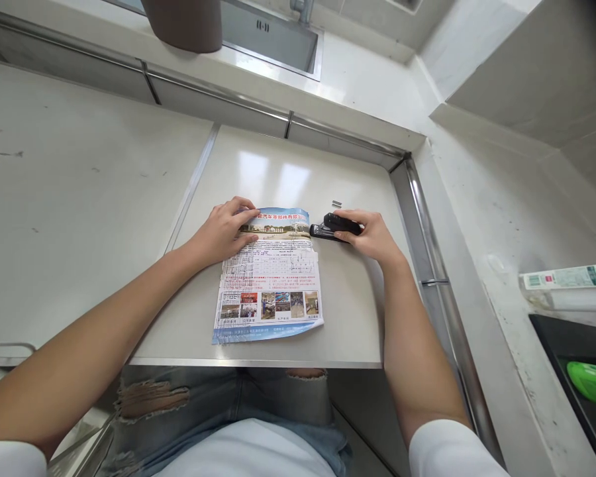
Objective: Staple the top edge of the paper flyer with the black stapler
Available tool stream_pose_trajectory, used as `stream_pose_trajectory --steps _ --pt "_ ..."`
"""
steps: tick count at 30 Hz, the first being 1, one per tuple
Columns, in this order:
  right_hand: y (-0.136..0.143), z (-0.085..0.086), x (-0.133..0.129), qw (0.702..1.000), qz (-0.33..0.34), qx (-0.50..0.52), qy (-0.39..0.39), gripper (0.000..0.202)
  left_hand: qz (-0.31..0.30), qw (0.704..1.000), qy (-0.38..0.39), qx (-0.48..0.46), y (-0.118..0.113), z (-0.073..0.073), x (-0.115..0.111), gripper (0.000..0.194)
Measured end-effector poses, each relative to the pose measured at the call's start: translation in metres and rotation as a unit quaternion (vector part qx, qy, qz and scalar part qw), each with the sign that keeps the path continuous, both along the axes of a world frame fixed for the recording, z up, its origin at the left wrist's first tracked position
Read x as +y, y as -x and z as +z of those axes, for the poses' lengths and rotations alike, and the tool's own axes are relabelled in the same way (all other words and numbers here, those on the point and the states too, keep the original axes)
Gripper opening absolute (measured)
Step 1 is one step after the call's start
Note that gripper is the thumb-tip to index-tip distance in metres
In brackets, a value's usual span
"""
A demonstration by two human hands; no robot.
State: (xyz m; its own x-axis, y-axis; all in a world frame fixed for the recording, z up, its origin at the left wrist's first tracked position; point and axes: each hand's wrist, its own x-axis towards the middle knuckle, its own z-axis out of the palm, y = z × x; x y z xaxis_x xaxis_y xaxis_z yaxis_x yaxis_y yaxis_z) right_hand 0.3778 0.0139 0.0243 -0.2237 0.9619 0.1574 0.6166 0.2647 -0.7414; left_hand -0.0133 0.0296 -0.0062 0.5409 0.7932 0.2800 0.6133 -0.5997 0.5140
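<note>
A printed flyer (278, 265) with blue bands, red headings and small photos lies on the pale table, its right edge slightly ragged and its lower right corner lifted. My left hand (226, 228) rests at its upper left edge, thumb and fingers apart on the paper. Beside the upper right edge, my right hand (370, 235) grips a black stapler (340, 224), thumb below and fingers over the top. The stapler's nose points left and reaches the flyer's edge; I cannot tell whether paper is between its jaws. Just behind it lie small strips of staples (336, 203).
A raised counter ledge with a metal sink (278, 40) and a brown container (183, 23) runs along the back. A metal-trimmed wall (422, 212) borders the table's right side. Further right are a boxed tube (571, 277) and a green packet (593, 383) in a black tray.
</note>
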Motion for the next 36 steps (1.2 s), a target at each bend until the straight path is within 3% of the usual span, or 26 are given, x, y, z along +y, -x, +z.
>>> stream_pose_trajectory --steps 7,22,29,36 --pt "0.0 0.006 -0.002 1.0 0.016 -0.008 -0.012 0.041 0.029 0.994 0.031 -0.103 0.003 0.005 0.001 0.041" --pt "0.021 0.012 -0.006 0.996 0.03 -0.08 -0.012 0.043 0.019 0.999 0.032 -0.006 -0.004 0.006 -0.001 0.043" --pt "0.041 0.012 -0.008 0.989 0.069 -0.116 -0.065 0.04 0.015 0.999 0.028 0.0 -0.005 0.005 -0.002 0.044" --pt "0.049 0.016 -0.011 0.976 0.077 -0.199 -0.05 0.042 0.012 0.999 0.032 0.002 -0.005 0.007 -0.003 0.044"
